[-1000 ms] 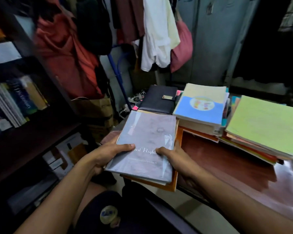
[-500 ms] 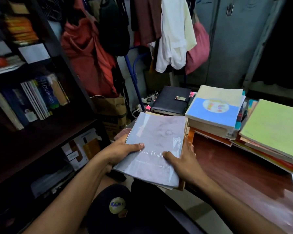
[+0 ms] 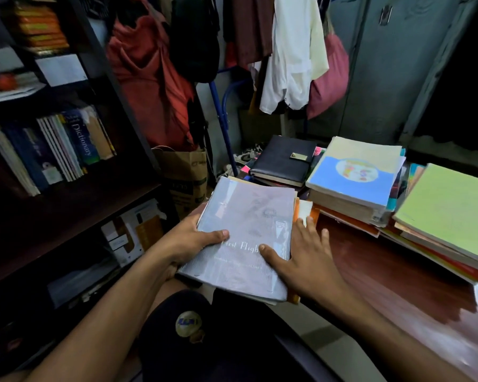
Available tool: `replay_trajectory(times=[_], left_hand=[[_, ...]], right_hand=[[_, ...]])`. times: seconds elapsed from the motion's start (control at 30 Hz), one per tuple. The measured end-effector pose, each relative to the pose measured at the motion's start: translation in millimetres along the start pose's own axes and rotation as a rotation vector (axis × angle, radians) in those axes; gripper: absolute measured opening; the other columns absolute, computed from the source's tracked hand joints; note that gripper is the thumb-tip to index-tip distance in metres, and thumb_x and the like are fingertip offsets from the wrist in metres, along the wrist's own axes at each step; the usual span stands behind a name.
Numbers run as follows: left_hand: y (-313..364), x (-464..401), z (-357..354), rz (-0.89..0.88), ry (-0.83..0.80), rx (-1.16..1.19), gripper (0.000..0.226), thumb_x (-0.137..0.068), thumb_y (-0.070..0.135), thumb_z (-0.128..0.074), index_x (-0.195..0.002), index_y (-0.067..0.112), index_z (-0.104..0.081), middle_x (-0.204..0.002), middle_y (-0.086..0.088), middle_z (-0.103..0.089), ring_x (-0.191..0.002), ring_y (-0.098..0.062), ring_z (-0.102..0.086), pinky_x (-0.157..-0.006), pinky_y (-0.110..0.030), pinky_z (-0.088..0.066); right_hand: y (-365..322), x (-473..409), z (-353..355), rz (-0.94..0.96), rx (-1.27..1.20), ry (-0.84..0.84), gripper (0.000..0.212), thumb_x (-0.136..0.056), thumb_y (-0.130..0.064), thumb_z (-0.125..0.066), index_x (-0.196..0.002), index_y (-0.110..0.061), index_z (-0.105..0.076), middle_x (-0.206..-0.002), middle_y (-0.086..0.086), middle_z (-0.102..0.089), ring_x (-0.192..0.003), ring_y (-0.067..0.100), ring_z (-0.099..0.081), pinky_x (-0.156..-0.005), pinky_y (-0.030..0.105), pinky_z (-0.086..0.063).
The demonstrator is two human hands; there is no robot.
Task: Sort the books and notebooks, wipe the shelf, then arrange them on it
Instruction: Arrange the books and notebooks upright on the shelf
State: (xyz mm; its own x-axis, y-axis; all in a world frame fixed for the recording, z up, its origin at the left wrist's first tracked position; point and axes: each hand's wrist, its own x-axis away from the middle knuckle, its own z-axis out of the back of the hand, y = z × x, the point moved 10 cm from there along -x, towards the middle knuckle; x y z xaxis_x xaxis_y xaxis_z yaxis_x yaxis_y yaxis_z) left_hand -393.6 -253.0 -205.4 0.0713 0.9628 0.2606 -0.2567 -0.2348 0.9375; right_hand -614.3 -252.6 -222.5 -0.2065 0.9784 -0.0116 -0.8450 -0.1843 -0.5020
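Note:
A small stack topped by a grey book (image 3: 249, 230) titled "First Flight" sits at the near left corner of the brown table (image 3: 384, 271), overhanging my lap. My left hand (image 3: 188, 241) grips the stack's left edge, thumb on the cover. My right hand (image 3: 307, 257) lies along its right edge with fingers spread straight over the orange book (image 3: 305, 213) beneath and thumb on the grey cover. The dark shelf (image 3: 66, 205) stands to my left, its middle board bare in front of a row of upright books (image 3: 53, 150).
On the table lie a black diary (image 3: 282, 161), a stack with a blue cover (image 3: 353, 177) and a stack with a green cover (image 3: 450, 208). A paper bag (image 3: 185, 172) stands on the floor by the shelf. Clothes (image 3: 293, 51) hang behind.
The stack has shifted slightly left, towards the shelf. My right hand has come out from under the stack; its fingers now lie straight beside the edge.

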Motion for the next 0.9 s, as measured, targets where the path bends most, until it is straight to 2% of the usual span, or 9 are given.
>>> replay_trajectory(times=[0.17, 0.27, 0.33, 0.4, 0.47, 0.57, 0.7, 0.8, 0.9], left_hand=[[-13.7, 20.0, 28.0, 0.119, 0.088, 0.102, 0.032, -0.09, 0.012, -0.075, -0.12, 0.007, -0.067, -0.091, -0.007, -0.078, -0.07, -0.017, -0.075, -0.058, -0.026, -0.058], [-29.5, 34.2, 53.2, 0.169, 0.145, 0.229, 0.03, -0.089, 0.014, -0.074, -0.117, 0.003, -0.068, -0.096, -0.014, -0.078, -0.076, -0.025, -0.075, -0.063, -0.032, -0.062], [-40.7, 43.3, 61.1, 0.187, 0.163, 0.294, 0.029, -0.091, 0.016, -0.072, -0.116, 0.003, -0.067, -0.098, -0.015, -0.078, -0.077, -0.027, -0.075, -0.066, -0.034, -0.063], [-52.7, 58.8, 74.3, 0.163, 0.23, 0.365, 0.023, -0.094, 0.012, -0.068, -0.116, 0.007, -0.067, -0.097, -0.012, -0.078, -0.076, -0.024, -0.075, -0.064, -0.032, -0.062], [-61.7, 79.2, 102.6, 0.095, 0.327, 0.415, 0.03, -0.094, 0.011, -0.068, -0.124, 0.011, -0.064, -0.107, -0.012, -0.077, -0.087, -0.026, -0.075, -0.071, -0.035, -0.063], [-65.4, 121.6, 161.3, -0.047, 0.522, 0.456, 0.046, -0.089, 0.014, -0.073, -0.131, 0.02, -0.057, -0.119, -0.01, -0.074, -0.105, -0.032, -0.072, -0.088, -0.045, -0.061], [-63.1, 198.0, 255.1, -0.213, 0.823, 0.44, 0.05, -0.086, 0.017, -0.075, -0.131, 0.022, -0.055, -0.119, -0.009, -0.074, -0.104, -0.033, -0.072, -0.08, -0.042, -0.06], [-76.5, 243.9, 309.0, -0.295, 1.038, 0.484, 0.044, -0.089, 0.011, -0.072, -0.128, 0.02, -0.055, -0.116, -0.009, -0.074, -0.101, -0.031, -0.073, -0.08, -0.043, -0.061], [-119.2, 277.6, 359.4, -0.237, 1.27, 0.559, 0.037, -0.092, 0.007, -0.07, -0.124, 0.018, -0.055, -0.11, -0.009, -0.075, -0.093, -0.025, -0.073, -0.074, -0.038, -0.062]], right_hand=[[-29.7, -15.9, -13.2, 0.081, 0.07, -0.04, 0.137, -0.054, -0.104, 0.005, -0.16, -0.02, -0.019, -0.164, 0.012, -0.024, -0.155, 0.028, -0.009, -0.125, 0.05, 0.003], [-63.3, -29.0, -23.8, 0.13, -0.087, -0.12, 0.11, -0.066, -0.1, -0.023, -0.151, -0.031, -0.035, -0.15, 0.004, -0.045, -0.141, 0.028, -0.036, -0.12, 0.052, -0.021], [-85.4, -35.1, -25.5, 0.146, -0.268, -0.139, 0.084, -0.072, -0.085, -0.044, -0.14, -0.036, -0.046, -0.138, -0.005, -0.056, -0.128, 0.022, -0.051, -0.111, 0.049, -0.037], [-112.0, -38.4, -32.8, 0.17, -0.444, -0.124, 0.076, -0.069, -0.072, -0.058, -0.136, -0.037, -0.047, -0.133, -0.01, -0.059, -0.122, 0.016, -0.058, -0.105, 0.045, -0.046], [-151.0, -42.3, -46.8, 0.21, -0.529, -0.149, 0.082, -0.065, -0.065, -0.066, -0.138, -0.035, -0.042, -0.132, -0.012, -0.058, -0.12, 0.013, -0.058, -0.103, 0.04, -0.047], [-221.3, -48.1, -74.3, 0.3, -0.707, -0.266, 0.084, -0.075, -0.046, -0.079, -0.145, -0.03, -0.035, -0.132, -0.017, -0.056, -0.122, 0.009, -0.057, -0.1, 0.032, -0.047], [-347.7, -50.0, -102.2, 0.518, -0.832, -0.373, 0.077, -0.085, -0.029, -0.08, -0.145, -0.037, -0.034, -0.129, -0.027, -0.055, -0.115, -0.008, -0.056, -0.095, 0.016, -0.047], [-431.3, -45.7, -124.4, 0.68, -0.762, -0.436, 0.07, -0.083, -0.027, -0.078, -0.137, -0.047, -0.039, -0.131, -0.022, -0.058, -0.114, -0.006, -0.058, -0.099, 0.022, -0.048], [-498.9, -35.7, -159.3, 0.786, -0.613, -0.538, 0.072, -0.087, -0.028, -0.077, -0.147, -0.031, -0.038, -0.141, -0.013, -0.05, -0.127, 0.008, -0.053, -0.102, 0.021, -0.04]])
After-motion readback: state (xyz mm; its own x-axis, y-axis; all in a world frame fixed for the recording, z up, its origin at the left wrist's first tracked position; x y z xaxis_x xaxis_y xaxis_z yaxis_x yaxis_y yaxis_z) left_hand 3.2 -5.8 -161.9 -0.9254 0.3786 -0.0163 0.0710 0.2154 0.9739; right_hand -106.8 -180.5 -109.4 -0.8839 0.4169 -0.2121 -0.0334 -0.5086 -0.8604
